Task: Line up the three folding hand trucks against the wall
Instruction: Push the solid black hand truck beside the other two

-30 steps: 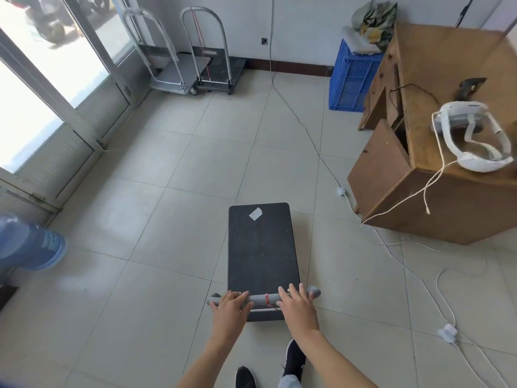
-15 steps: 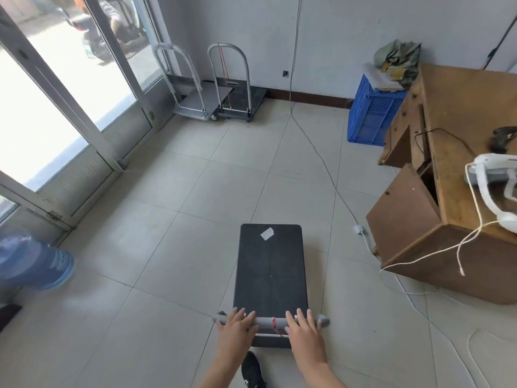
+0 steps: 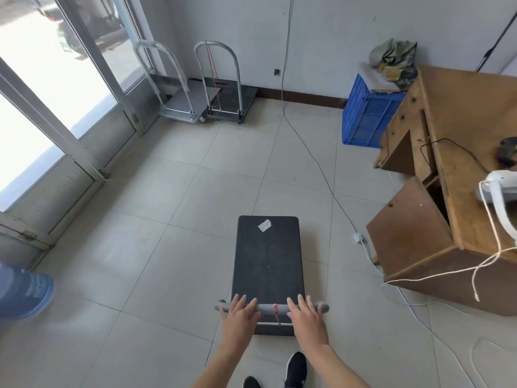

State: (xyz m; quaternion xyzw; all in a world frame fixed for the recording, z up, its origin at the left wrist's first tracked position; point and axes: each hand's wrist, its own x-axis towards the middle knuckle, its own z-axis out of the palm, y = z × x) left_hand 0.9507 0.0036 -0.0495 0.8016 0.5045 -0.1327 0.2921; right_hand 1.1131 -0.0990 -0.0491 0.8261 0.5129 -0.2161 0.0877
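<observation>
My left hand (image 3: 237,315) and right hand (image 3: 306,317) both grasp the grey handle (image 3: 270,308) of the black truck (image 3: 268,264), mid-floor. Two other trucks (image 3: 221,102) stand side by side at the far wall. Blue crate (image 3: 366,119) (right of them) carries crumpled cloth (image 3: 391,58) on top.

Matt black textured deck (image 3: 268,264) on the near hand truck, with a pale paper-like sticker (image 3: 264,225); grey foam-looking sleeve on its handle bar (image 3: 267,308). Far left, bright metal tube handle (image 3: 217,77) over a dark ribbed plastic-looking platform (image 3: 236,98), beside a smooth grey metal-looking deck (image 3: 183,103). Semi-gloss pale floor tiles (image 3: 145,261). Right, worn matt wood desk (image 3: 458,152); perforated blue plastic crate (image 3: 366,119).
</observation>
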